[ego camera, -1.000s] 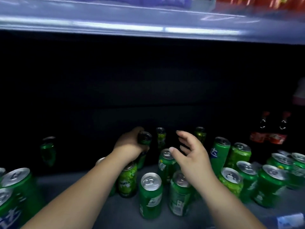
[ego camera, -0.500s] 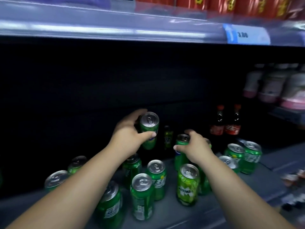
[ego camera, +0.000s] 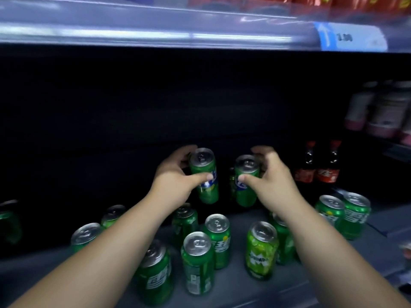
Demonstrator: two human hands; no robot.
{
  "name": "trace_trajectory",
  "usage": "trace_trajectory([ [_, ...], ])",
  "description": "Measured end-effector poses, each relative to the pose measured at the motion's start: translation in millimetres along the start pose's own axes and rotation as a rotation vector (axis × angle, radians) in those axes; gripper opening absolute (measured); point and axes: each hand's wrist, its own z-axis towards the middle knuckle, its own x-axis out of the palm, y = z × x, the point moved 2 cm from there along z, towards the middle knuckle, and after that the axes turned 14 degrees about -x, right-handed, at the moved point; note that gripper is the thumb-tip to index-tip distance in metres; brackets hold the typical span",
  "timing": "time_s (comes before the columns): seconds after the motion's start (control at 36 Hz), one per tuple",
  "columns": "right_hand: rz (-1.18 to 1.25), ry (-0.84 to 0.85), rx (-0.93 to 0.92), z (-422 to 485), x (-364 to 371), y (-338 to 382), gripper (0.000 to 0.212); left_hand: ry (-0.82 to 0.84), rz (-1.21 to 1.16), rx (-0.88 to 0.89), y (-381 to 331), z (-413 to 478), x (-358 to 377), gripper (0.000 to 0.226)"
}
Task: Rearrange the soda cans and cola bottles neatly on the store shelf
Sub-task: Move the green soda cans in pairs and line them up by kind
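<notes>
My left hand (ego camera: 175, 176) grips a green soda can (ego camera: 204, 174) lifted above the shelf, tilted slightly. My right hand (ego camera: 272, 176) grips a second green can (ego camera: 245, 181) beside it, also raised. Several green cans stand loosely on the grey shelf (ego camera: 235, 290) below my arms, among them a silver-topped can (ego camera: 198, 261) in front and a lighter green Mirinda can (ego camera: 261, 250). Two cola bottles (ego camera: 317, 165) with red caps stand at the back right in the dark.
Two more green cans (ego camera: 343, 213) stand at the right by a shelf step. Pale bottles with pink bands (ego camera: 382, 112) fill the neighbouring bay on the right. An upper shelf rail with a blue price tag (ego camera: 349, 38) overhangs. The shelf's back is dark.
Both hands have risen: my left hand lifted its can higher, and my right hand closed round a second can and raised it off the shelf. The view shifted slightly.
</notes>
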Motion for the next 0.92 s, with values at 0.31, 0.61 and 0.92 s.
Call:
trace_trajectory([
  [0.31,0.633,0.175,-0.237,3.7,40.2,124.1,0.057,-0.076,0.183,0.034,-25.4,-39.5,-146.6,0.076],
  [0.61,0.751,0.607,-0.253,-45.1,158.9,223.6,0.054,0.004,0.441,-0.205,1.2,-82.7,-292.5,0.058],
  [0.92,0.697,0.608,-0.117,-106.5,236.0,241.9,0.052,0.066,0.657,-0.277,39.3,-85.6,-343.3,0.056],
])
